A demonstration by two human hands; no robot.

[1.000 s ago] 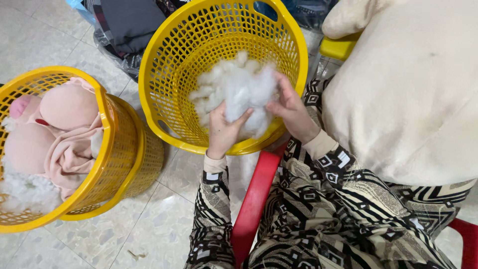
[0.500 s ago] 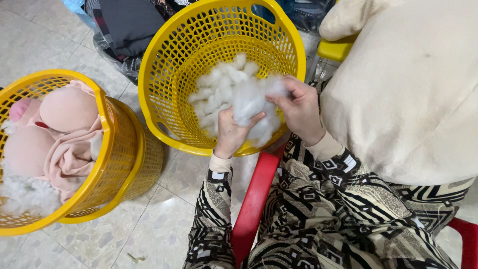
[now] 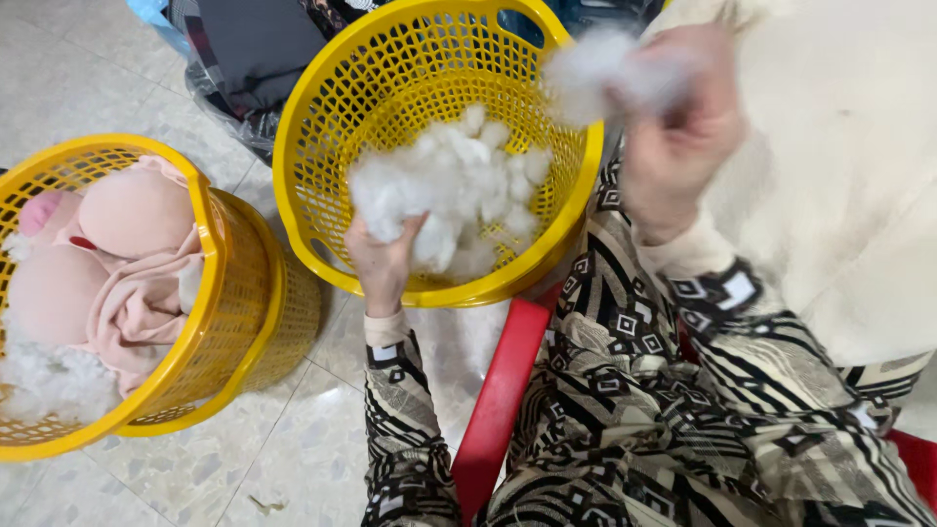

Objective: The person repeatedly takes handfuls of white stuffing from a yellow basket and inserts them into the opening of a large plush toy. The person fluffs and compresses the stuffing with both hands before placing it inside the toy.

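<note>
Right hand (image 3: 678, 127) blurred, clutching stuffing (image 3: 595, 68)

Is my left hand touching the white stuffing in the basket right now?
Touching. The head view shows the left hand gripping the underside of the stuffing clump inside the basket, fingers pressed into it.

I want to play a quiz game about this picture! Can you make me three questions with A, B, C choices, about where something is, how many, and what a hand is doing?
1. Where is the big pile of white stuffing?
A. yellow basket
B. floor
C. red stool

2. How many yellow baskets show?
A. one
B. two
C. four

3. What is the right hand doing?
A. resting flat
B. lifting a tuft of stuffing
C. holding scissors

Answers: 1 A, fluff fills the near basket, left hand gripping it. 2 B, a second basket holds pink plush. 3 B, blurred fluff in its fingers.
</note>
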